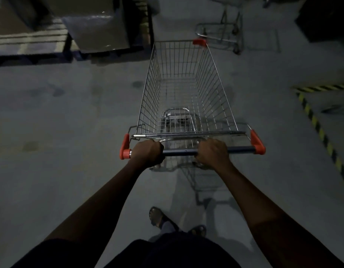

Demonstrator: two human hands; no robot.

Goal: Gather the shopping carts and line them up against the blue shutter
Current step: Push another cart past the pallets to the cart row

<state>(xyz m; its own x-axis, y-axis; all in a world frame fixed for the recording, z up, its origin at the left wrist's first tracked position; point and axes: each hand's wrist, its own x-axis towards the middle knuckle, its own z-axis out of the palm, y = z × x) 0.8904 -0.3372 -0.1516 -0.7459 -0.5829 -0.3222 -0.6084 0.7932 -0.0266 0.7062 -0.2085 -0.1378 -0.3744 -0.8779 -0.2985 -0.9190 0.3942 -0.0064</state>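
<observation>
Gripping the handle bar (179,151) of a shopping cart (183,89) at frame centre, left hand (148,152) and right hand (212,152) both clench it; a second cart (223,33) waits upper right, no blue shutter in sight, so gathering looks early.

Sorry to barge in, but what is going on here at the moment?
A person grips the handle of an empty wire shopping cart with both hands: the left hand beside the red end cap, the right hand right of the middle. The cart points toward a second cart standing further ahead on the grey floor.
</observation>
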